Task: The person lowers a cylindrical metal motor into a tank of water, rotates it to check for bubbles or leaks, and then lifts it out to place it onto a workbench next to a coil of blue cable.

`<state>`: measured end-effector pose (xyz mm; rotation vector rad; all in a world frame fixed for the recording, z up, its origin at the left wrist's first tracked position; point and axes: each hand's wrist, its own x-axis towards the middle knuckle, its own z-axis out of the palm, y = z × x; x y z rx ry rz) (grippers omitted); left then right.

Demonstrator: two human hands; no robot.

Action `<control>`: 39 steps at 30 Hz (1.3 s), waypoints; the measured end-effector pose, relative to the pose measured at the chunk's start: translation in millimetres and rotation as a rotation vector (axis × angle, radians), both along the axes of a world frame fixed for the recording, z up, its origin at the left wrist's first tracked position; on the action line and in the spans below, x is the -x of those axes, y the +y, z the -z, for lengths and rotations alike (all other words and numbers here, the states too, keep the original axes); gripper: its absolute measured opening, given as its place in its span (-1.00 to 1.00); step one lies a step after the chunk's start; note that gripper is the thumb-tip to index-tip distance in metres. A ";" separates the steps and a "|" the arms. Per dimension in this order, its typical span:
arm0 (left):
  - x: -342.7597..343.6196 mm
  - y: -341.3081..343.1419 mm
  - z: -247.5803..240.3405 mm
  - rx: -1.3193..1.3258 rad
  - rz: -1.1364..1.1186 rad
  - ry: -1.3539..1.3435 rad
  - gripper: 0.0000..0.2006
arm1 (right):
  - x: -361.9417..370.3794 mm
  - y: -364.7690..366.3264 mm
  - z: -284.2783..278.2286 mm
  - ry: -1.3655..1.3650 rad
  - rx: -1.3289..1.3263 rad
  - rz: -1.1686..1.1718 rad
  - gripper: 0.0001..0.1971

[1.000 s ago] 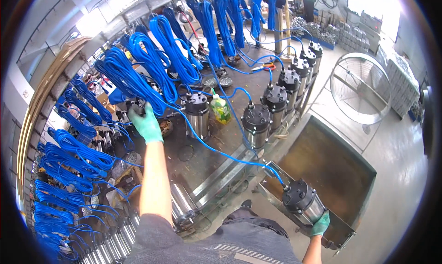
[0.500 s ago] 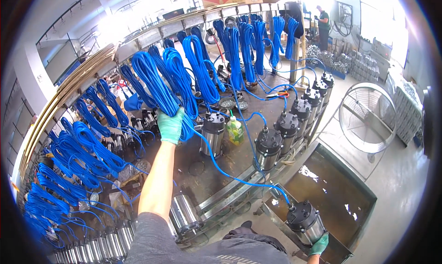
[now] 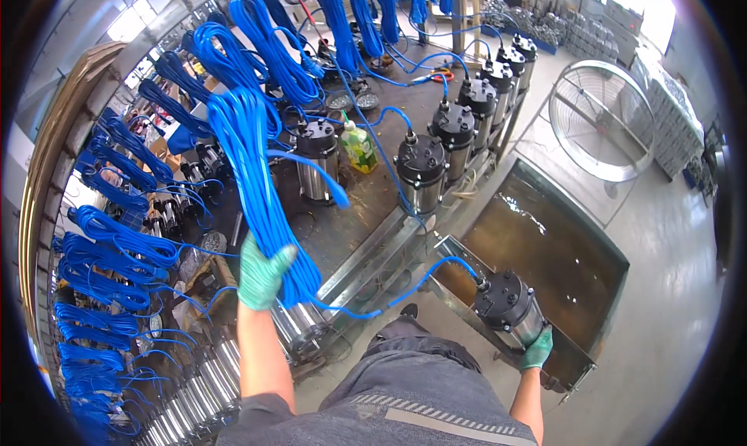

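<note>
My left hand (image 3: 263, 273), in a green glove, is closed around the lower part of a coiled bundle of blue cable (image 3: 247, 162). The bundle hangs at a slant over the workbench, with a loose cable end sticking out to its right. From its lower end the blue cable runs to the black cap of a steel cylindrical pump motor (image 3: 510, 310). My right hand (image 3: 538, 346), also green-gloved, grips the lower end of that motor. The motor lies tilted at the near edge of a metal tank (image 3: 574, 359) holding brownish water.
Several similar motors (image 3: 421, 170) stand along the bench's right side. A green-yellow bottle (image 3: 359, 146) and red-handled pliers (image 3: 433, 77) rest on the bench (image 3: 366, 213). More blue cable coils (image 3: 97, 244) fill the left. A large round fan (image 3: 603, 119) stands beyond the tank.
My left hand has drawn the cable bundle down and nearer, away from the hanging coils. My right hand still holds the motor at the tank. The view has tipped downward.
</note>
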<state>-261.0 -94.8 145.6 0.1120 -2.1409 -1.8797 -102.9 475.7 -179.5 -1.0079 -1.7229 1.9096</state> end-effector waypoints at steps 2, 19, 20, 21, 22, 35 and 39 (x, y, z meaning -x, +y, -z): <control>-7.6 7.4 37.4 -0.040 0.039 -0.104 -0.39 | 0.0 -5.7 -9.1 -0.019 0.000 0.023 -0.47; 72.6 230.2 134.0 1.044 1.035 0.234 -0.64 | 7.9 -18.7 -35.9 -0.201 -0.368 0.016 -0.53; 79.2 235.5 135.9 1.112 1.146 0.070 -0.70 | 6.7 -19.6 -42.7 -0.220 -0.366 0.009 -0.53; 76.9 237.0 131.7 1.061 1.093 -0.055 -0.71 | 9.7 -22.9 -52.4 -0.187 -0.405 0.002 -0.55; 74.4 237.2 141.5 1.061 1.107 -0.048 -0.71 | 8.4 -21.7 -58.0 -0.193 -0.405 0.016 -0.55; 63.3 258.1 265.9 0.978 0.854 -0.263 -0.73 | 11.2 -34.9 -109.9 -0.730 -0.832 -0.080 -0.64; 62.7 248.6 265.3 0.982 0.801 0.054 -0.75 | 18.4 -37.8 -120.9 -0.865 -0.793 -0.118 -0.66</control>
